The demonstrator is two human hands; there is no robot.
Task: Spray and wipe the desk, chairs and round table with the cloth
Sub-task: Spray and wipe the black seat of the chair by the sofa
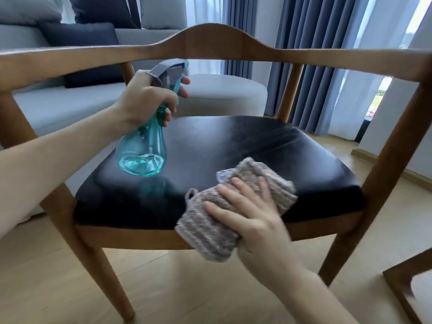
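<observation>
Left hand (149, 99) holds the teal spray bottle (142, 150) by its neck, grip closed round it, two fingers on the trigger; the bottle hangs tilted above the left part of the black seat (233, 146). The wooden chair (210, 45) has its curved back rail crossing between camera and seat. Grey sofa (70, 104) with a dark cushion (79, 38) stands behind, blue curtains (311, 66) further right. Right hand (254, 218) presses the striped cloth (236, 206) flat at the seat's front edge, fingers spread; part of the cloth overhangs the front rail.
</observation>
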